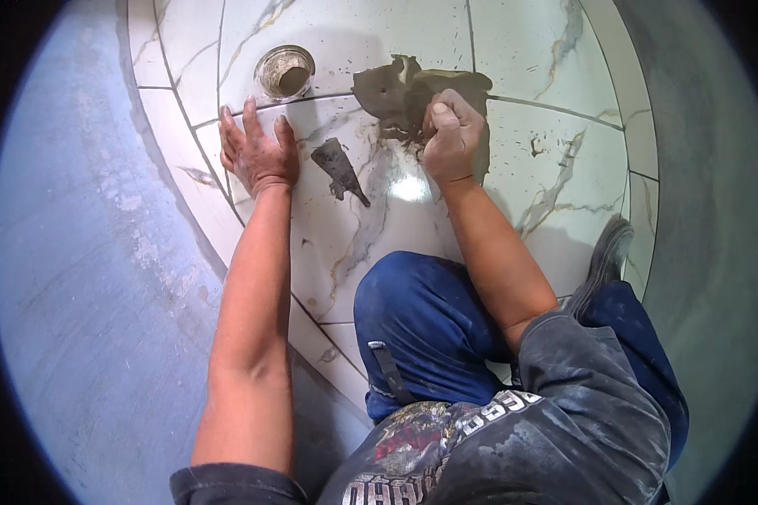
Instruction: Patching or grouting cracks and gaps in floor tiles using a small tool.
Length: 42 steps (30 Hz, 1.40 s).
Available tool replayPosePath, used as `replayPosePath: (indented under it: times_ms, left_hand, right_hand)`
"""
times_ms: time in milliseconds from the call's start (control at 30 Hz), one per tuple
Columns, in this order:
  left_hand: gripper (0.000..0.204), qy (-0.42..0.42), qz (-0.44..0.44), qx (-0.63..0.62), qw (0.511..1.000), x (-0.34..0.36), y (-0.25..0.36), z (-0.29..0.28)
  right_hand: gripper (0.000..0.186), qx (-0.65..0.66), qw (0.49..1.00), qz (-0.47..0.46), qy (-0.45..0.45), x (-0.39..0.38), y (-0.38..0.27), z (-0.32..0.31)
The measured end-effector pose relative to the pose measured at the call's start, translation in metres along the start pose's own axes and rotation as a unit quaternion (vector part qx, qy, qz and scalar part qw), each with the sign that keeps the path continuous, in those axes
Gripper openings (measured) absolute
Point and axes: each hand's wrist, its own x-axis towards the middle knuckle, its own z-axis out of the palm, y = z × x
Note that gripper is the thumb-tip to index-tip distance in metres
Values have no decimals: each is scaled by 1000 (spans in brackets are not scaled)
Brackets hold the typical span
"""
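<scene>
The floor (379,210) is covered with glossy white tiles that have grey and gold marble veins, and dark joints run between them. A round drain opening (285,73) sits in one tile. Just beside it lies a heap of grey-brown grout (392,93), spread over a joint. A small dark putty knife (338,170) lies flat on the tile. The left hand (257,151) presses flat on the tile.

The person wears a dark grey short-sleeved shirt (556,396), dusted with pale smears and printed on the front with red and white graphics. The forearms are bare. Blue trousers (417,324) carry a dark strap or loop near the knee. A worn grey shoe (605,257) shows on the right.
</scene>
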Motion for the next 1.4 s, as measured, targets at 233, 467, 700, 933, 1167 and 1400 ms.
replayPosePath:
  times_ms: [233, 467, 700, 933, 1167, 1400]
  left_hand:
    - [56, 55, 45, -61, 996, 1, -1, -1]
    - [40, -24, 229, -50, 972, -41, 8, -39]
    - [45, -174, 463, 68, 866, -38, 50, -90]
    - [24, -198, 520, 134, 820, -42, 71, -94]
    - [26, -188, 531, 92, 821, -33, 57, -83]
    - [22, -209, 452, 92, 862, -33, 58, -87]
  right_hand:
    - [30, 20, 1000, 4, -14, 25, -51, -9]
    - [27, 139, 989, 27, 48, 23, -200, -93]
    - [28, 224, 972, 54, 47, 20, -185, -124]
    - [27, 197, 972, 123, -45, 28, -126, -101]
    - [26, 199, 961, 184, -50, 30, -54, -80]
    - [42, -314, 901, 67, -293, 63, -45, 21]
